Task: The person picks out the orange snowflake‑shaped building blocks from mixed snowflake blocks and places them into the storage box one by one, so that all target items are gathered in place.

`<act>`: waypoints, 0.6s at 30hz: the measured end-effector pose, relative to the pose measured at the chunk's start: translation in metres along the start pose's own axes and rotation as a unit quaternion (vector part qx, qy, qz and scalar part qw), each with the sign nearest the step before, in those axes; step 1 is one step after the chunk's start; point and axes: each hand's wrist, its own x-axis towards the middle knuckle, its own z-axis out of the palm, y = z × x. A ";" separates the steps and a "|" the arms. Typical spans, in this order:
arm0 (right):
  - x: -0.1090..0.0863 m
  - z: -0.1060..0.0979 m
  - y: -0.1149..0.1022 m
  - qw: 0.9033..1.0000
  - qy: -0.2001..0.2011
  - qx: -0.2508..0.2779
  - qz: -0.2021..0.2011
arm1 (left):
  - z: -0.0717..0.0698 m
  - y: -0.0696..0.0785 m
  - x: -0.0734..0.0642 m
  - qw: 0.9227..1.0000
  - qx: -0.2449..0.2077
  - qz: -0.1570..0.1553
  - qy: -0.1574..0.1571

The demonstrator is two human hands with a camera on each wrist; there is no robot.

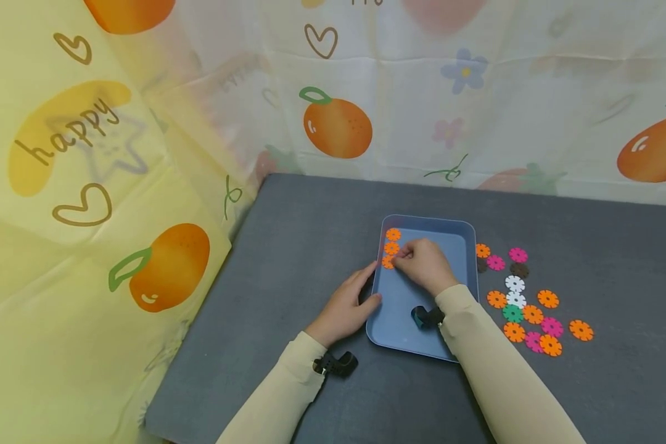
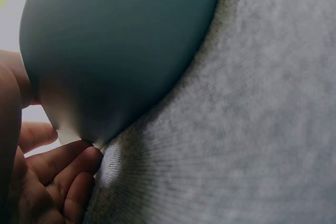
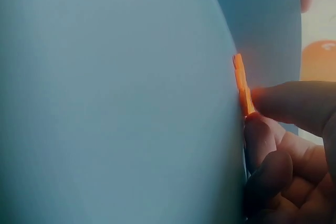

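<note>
A blue rectangular tray (image 1: 405, 342) lies on the grey table. My left hand (image 1: 344, 308) holds its left side, thumb at the rim and fingers against the outer wall; in the left wrist view, curled fingers (image 2: 79, 174) touch the tray's wall (image 2: 121, 40). Three orange notched discs line the tray's upper left, the top one (image 1: 393, 234) and middle one (image 1: 391, 248) lying flat. Over the tray, my right hand (image 1: 424, 265) pinches the edge of the lowest orange disc (image 1: 388, 262). The right wrist view shows that orange disc (image 3: 242, 85) edge-on, between the fingertips and the tray.
Right of the tray, several loose notched discs lie on the table: orange (image 1: 581, 330), pink (image 1: 552, 327), white (image 1: 514, 283), green (image 1: 513, 313) and brown (image 1: 519, 270). A printed cloth (image 1: 399, 123) hangs behind the table and along its left.
</note>
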 end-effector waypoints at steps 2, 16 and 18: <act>-0.001 0.000 0.000 1.000 0.001 0.001 0.000 | 0.000 0.000 -0.001 1.000 0.001 -0.003 -0.002; -0.004 -0.005 -0.001 0.999 0.017 0.039 -0.006 | -0.001 0.002 -0.001 1.000 0.002 -0.007 -0.002; -0.006 -0.007 -0.004 0.999 0.013 0.042 -0.013 | -0.001 0.002 -0.001 1.000 0.004 -0.007 -0.002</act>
